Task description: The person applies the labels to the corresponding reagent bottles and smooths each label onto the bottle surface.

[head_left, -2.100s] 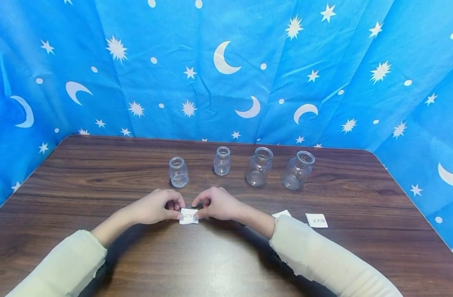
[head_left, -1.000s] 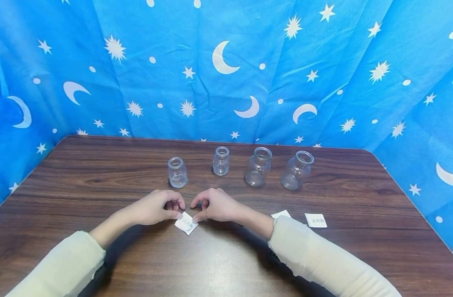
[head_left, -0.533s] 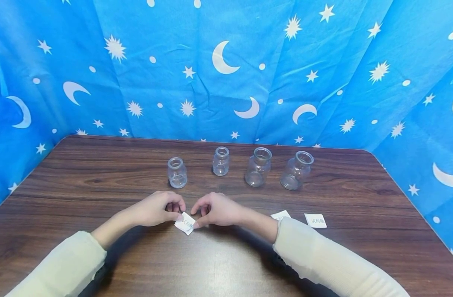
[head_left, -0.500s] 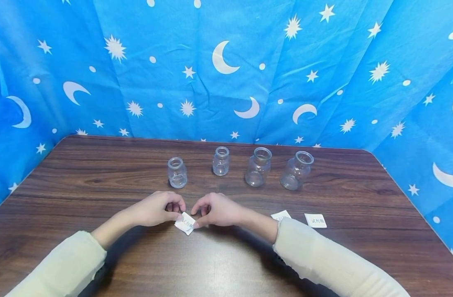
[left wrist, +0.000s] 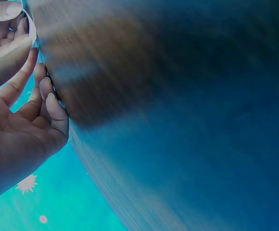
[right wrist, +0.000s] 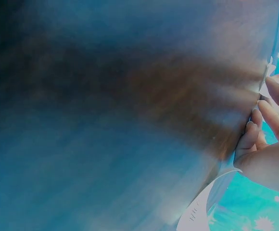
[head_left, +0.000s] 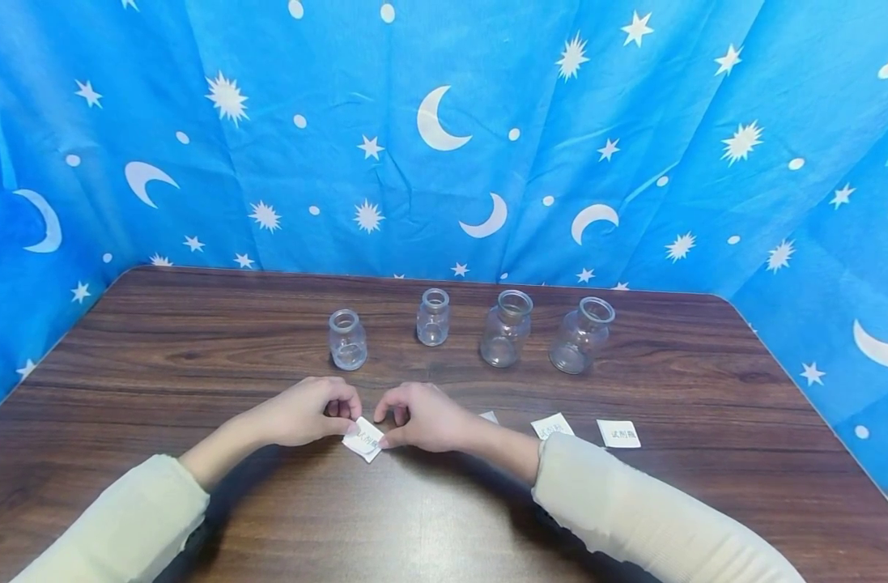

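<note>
A small square white paper label (head_left: 363, 439) with handwritten characters lies turned cornerwise between both hands, in front of the leftmost small jar. My left hand (head_left: 314, 411) pinches its upper left side, thumb on top. At its right corner, the thumb of my right hand (head_left: 425, 417) grips the edge, while the index finger arches above. The left wrist view shows the label (left wrist: 32, 29) curved and edge-on between the left hand (left wrist: 31, 103) and the other hand's fingers. In the right wrist view a bit of white label shows by the right hand (right wrist: 269, 149).
Four glass jars stand behind the hands: a small jar (head_left: 348, 340), another small jar (head_left: 433, 317), a larger jar (head_left: 506, 328) and a larger jar (head_left: 583, 334). More labels lie at right, one label (head_left: 619, 433) flat and one label (head_left: 552, 426) beside the sleeve.
The label has turned from square-on to cornerwise and shifted slightly toward me. My right hand has moved slightly nearer, and another white piece now shows behind the right wrist.
</note>
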`<state>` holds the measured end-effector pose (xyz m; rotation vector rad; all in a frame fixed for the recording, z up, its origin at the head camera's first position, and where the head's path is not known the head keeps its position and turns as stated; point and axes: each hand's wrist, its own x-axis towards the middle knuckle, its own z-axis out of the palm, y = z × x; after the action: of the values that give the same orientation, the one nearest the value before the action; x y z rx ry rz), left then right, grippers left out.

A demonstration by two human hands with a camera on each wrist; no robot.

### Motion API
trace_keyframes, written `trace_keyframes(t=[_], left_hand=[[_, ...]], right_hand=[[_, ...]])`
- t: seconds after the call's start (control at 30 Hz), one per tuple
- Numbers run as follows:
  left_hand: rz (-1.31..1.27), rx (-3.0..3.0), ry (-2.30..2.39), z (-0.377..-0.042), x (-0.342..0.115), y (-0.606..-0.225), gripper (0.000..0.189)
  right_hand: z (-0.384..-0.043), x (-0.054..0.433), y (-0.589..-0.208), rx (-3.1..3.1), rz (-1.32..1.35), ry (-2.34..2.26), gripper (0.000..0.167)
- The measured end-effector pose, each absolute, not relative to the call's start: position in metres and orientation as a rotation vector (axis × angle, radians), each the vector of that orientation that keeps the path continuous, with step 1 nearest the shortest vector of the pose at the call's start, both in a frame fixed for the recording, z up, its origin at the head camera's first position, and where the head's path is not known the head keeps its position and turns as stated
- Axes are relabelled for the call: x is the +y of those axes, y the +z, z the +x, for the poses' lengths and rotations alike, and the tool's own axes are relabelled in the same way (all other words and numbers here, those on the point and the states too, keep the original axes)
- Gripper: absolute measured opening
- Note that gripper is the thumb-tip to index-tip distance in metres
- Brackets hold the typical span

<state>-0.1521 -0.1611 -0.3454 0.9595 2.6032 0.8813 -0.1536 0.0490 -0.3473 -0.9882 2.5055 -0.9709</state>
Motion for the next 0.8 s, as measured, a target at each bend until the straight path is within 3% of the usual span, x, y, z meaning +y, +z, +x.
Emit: trace_keyframes(t=[0.8], left_hand=[[0.905,2.589,0.906,-0.1496,-0.1597,-0.3409,0.014]], right_hand=[[-0.1541,0.05,-0.3438,2.457,-0.924,-0.982,0.005]])
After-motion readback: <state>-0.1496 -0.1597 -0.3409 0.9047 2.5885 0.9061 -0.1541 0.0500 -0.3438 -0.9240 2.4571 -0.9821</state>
